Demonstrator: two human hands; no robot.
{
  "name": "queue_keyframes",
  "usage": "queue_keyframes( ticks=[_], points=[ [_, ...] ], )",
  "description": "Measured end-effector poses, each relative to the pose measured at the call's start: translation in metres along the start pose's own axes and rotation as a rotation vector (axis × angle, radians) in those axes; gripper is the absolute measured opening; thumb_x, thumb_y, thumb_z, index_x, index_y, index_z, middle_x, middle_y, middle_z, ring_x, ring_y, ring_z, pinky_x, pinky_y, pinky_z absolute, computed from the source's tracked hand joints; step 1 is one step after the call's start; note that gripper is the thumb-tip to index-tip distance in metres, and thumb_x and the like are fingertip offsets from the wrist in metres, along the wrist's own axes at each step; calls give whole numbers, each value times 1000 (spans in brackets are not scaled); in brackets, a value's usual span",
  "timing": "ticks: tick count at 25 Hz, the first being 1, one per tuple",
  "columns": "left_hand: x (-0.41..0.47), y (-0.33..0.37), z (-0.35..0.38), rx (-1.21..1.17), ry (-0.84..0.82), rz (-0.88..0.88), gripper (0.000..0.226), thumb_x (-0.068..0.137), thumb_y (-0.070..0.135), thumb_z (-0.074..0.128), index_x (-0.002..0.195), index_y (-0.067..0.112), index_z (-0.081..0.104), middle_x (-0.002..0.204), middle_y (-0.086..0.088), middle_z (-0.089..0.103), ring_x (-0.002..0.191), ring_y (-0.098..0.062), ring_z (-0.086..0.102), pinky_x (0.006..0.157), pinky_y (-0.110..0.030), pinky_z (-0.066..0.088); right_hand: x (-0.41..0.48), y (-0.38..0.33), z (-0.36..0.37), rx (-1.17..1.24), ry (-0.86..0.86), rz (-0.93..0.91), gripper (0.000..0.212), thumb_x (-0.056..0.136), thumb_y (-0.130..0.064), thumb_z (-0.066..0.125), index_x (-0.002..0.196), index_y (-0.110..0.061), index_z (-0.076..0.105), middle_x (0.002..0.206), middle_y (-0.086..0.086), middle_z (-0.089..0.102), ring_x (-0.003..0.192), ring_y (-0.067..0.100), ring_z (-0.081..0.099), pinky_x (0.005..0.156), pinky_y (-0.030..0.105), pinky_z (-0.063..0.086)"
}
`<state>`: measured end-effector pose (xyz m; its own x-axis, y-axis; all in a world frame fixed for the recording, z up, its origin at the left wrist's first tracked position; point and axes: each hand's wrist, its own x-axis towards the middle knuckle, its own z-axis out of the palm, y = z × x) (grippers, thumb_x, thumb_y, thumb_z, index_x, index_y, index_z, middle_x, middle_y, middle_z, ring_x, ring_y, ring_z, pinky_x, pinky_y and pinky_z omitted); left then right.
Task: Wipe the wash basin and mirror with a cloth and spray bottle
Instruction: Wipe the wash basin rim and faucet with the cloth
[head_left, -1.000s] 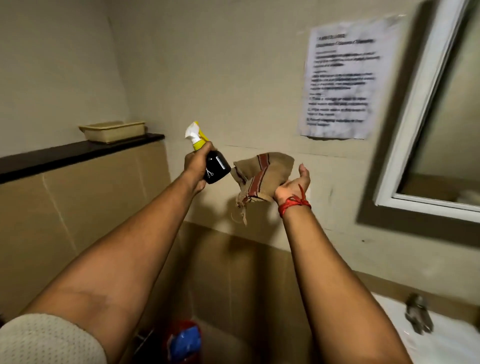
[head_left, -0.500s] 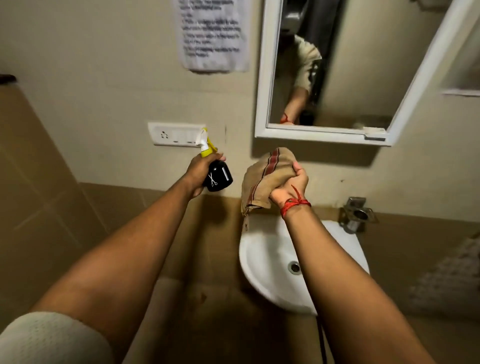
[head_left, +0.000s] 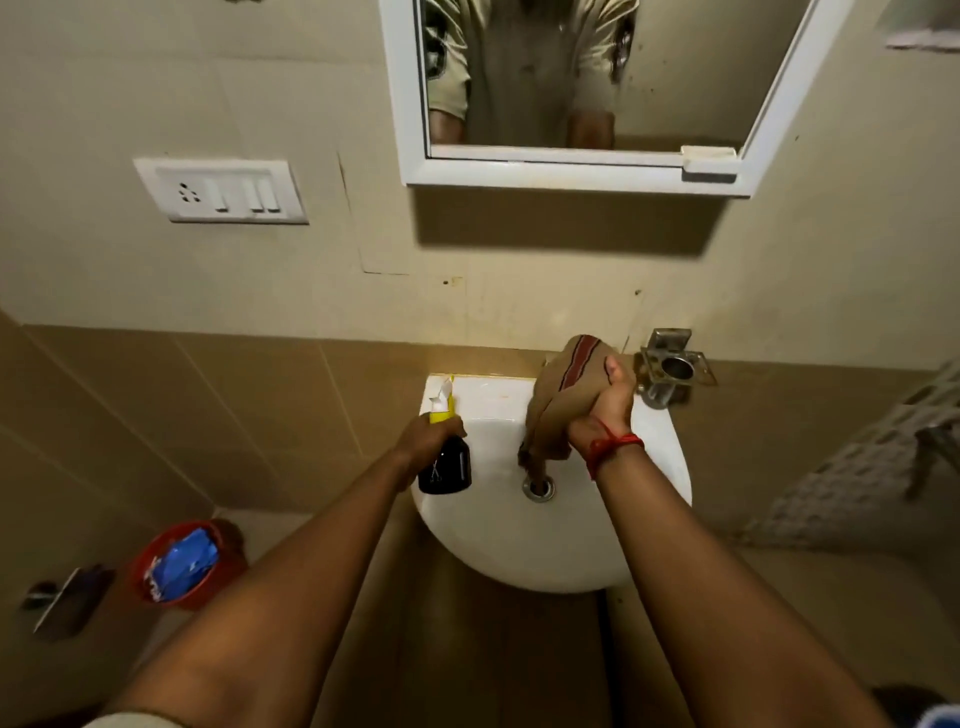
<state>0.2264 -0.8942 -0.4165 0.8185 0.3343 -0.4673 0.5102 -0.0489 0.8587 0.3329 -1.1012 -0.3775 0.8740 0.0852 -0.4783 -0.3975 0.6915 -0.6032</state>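
Both hands held over the wash basin, one with the spray bottle, one with the cloth.

The left hand is clenched around the neck of the dark spray bottle (yellow collar, white nozzle), which sits over the basin's left side with the nozzle toward the wall. The right hand, a red thread at its wrist, grips the bunched tan cloth with its red stripes over the basin's back right part; the cloth's loose end hangs down just above the drain. A metal holder is fixed to the wall just right of the basin. The white-framed mirror hangs above the basin, a switch plate up to its left, and a red bucket stands on the floor, lower left of it.
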Motion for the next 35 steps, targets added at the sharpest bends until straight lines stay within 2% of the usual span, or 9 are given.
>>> queue_keyframes(
  ticks=[3,6,10,15,18,21,26,31,35],
  points=[
    [19,-20,14,27,-60,-47,41,66,32,65,96,5,72,104,-27,76,97,-45,73,96,-52,57,23,25,-20,-125,11,-94,55,99,-55,35,114,-7,59,100,14,70,99,29,65,91,40,52],
    [34,-38,22,90,-130,-56,52,67,36,64,102,-1,73,111,-30,74,107,-48,70,97,-52,56,42,53,-40,-222,-9,-115,66,81,-69,55,111,-10,52,95,21,57,96,33,58,92,49,50],
    [47,-44,20,195,-180,-17,29,84,23,67,102,2,70,104,-27,76,95,-40,74,96,-53,59,30,75,-29,-96,81,-172,44,105,-43,29,76,-15,46,51,-3,56,49,10,57,52,16,48],
    [58,-30,-17,232,-209,29,28,93,4,65,120,-1,63,91,-14,71,65,-13,72,59,-21,59,22,132,-9,-353,284,-363,56,95,-66,39,137,-31,50,124,-9,55,99,9,59,92,35,49],
    [67,-24,-52,259,-209,60,32,88,8,70,119,3,63,97,-19,73,81,-26,73,71,-33,62,27,154,19,-646,305,-744,55,100,-54,46,136,-13,50,110,-2,66,103,15,62,95,28,50],
    [80,-27,-76,260,-212,62,38,81,16,73,118,11,66,106,-22,75,90,-33,73,85,-45,61,99,159,20,-1185,258,-946,65,99,-55,48,146,-11,42,136,11,57,127,23,50,110,35,42],
    [97,-47,-96,221,-251,76,16,94,3,63,105,14,66,96,-10,75,76,-19,74,70,-31,63,203,165,-30,-1795,11,-907,83,95,-74,28,154,-16,36,157,8,38,147,29,31,123,47,27],
    [101,-57,-110,200,-278,111,34,76,10,73,107,1,63,82,-13,73,75,-26,73,69,-33,62,176,211,-6,-1685,-73,-672,51,105,-49,31,142,-22,53,142,5,57,134,27,49,115,43,37],
    [106,-51,-117,148,-181,104,44,62,27,78,101,8,67,81,-12,77,78,-32,75,76,-43,61,158,223,-13,-1747,-326,-768,41,106,-31,43,143,-17,55,144,8,57,136,28,49,119,42,33]
  ],
)
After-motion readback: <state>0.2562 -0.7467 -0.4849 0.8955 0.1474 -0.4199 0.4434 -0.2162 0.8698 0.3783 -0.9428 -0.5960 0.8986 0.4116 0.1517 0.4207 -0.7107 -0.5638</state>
